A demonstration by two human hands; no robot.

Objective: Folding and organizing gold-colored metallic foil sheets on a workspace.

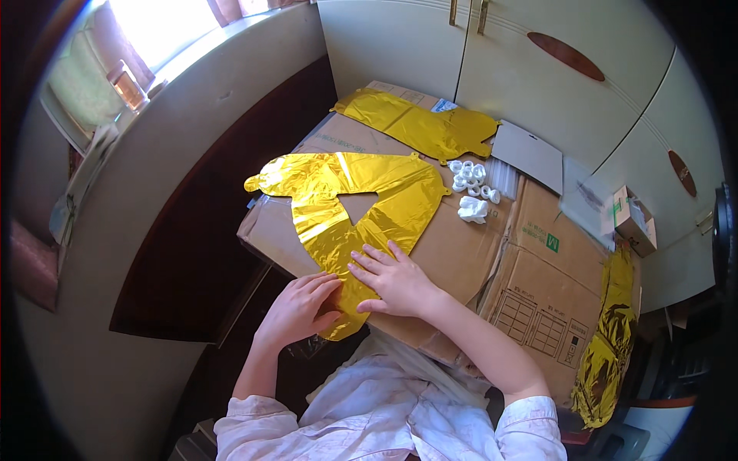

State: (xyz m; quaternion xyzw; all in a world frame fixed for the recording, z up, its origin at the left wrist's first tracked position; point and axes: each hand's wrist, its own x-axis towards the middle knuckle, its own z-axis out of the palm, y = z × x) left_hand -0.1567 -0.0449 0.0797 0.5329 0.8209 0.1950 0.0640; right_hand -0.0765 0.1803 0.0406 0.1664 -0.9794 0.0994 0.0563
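Note:
A flat, uninflated gold foil balloon [407,188], with an opening in its middle, lies on the cardboard in front of me. My right hand [398,284] rests palm down on its near part, fingers spread. At the left edge of that near end is my left hand [298,309], its fingers bent over the foil and its thumb held apart. No grip on the foil shows in either hand. Below my hands, the balloon's near tip hangs at the cardboard's front edge. A second flat gold foil balloon [415,127] lies farther back.
Several white rolls [467,175] and a crumpled white piece [472,209] sit right of the balloon on the cardboard [461,261]. A grey panel [529,156] and small open box [634,221] lie beyond. Gold foil [607,353] drapes the right edge. Cabinets [392,46] stand behind.

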